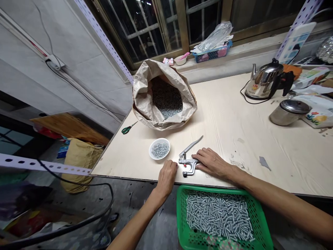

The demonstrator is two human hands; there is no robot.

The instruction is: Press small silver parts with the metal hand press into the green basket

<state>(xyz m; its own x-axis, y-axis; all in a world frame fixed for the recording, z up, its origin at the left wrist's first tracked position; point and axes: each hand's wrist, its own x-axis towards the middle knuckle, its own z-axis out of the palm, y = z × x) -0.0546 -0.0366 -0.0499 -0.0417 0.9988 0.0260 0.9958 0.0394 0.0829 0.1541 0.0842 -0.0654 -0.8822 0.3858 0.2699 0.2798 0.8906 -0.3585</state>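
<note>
The left hand (168, 174) is at the near edge of the surface (221, 114), its fingers curled in close together, just beside the working end of the hand pliers (191, 161); its inner side is turned from the camera, so I cannot tell whether it pinches a small piece. The right hand (209, 161) is closed around the lower handle of the pliers, with the fingers along the far side and the thumb on the near one. The pliers lie near the front edge, between the two hands, their other handle spread away toward the back and the C-shaped frame facing the left hand.

Just behind the left hand is a white bowl (150, 152) with small silver metal pieces (160, 150) in it. Behind that, a large paper-like sack (143, 88) stands with its mouth rolled open, showing many more metal pieces inside. Green-handled scissors (126, 130) lie left of the sack's base. Below the edge, in front of the person, a green basket (182, 218) holds a thick layer of longer silver cylindrical pieces (218, 215). Toward the far right are a metal kettle (263, 83) and a lidded metal container (282, 116).
</note>
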